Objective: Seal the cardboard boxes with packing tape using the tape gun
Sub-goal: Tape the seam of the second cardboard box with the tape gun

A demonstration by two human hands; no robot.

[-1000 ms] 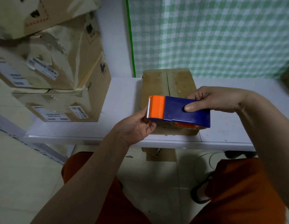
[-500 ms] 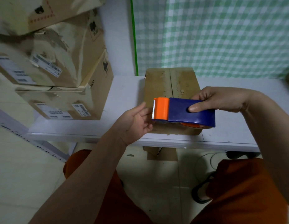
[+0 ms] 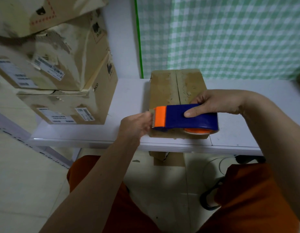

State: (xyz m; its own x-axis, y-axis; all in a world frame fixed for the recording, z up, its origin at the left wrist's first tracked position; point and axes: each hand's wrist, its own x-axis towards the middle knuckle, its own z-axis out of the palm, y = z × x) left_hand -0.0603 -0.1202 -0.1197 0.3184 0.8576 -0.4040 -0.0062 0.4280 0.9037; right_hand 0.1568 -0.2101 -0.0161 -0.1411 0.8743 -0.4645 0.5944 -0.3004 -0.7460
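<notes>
A flat cardboard box (image 3: pixel 171 89) lies on the white table (image 3: pixel 129 98), its two top flaps meeting in a centre seam. My right hand (image 3: pixel 213 103) grips a blue tape gun (image 3: pixel 187 117) with an orange toothed head, held sideways just above the box's near end. An orange tape roll (image 3: pixel 197 131) shows under the gun. My left hand (image 3: pixel 137 125) is blurred at the gun's toothed end, its fingers pinched on the end of the tape (image 3: pixel 150 112).
A stack of worn cardboard boxes (image 3: pixel 61 78) with shipping labels stands on the table's left side. A green checked curtain (image 3: pixel 221 36) hangs behind. Another piece of cardboard (image 3: pixel 167 158) sits on the floor under the table, between my knees.
My left hand has shifted from under the gun's orange head to its toothed edge and closed on the tape end. The gun has stayed over the box.
</notes>
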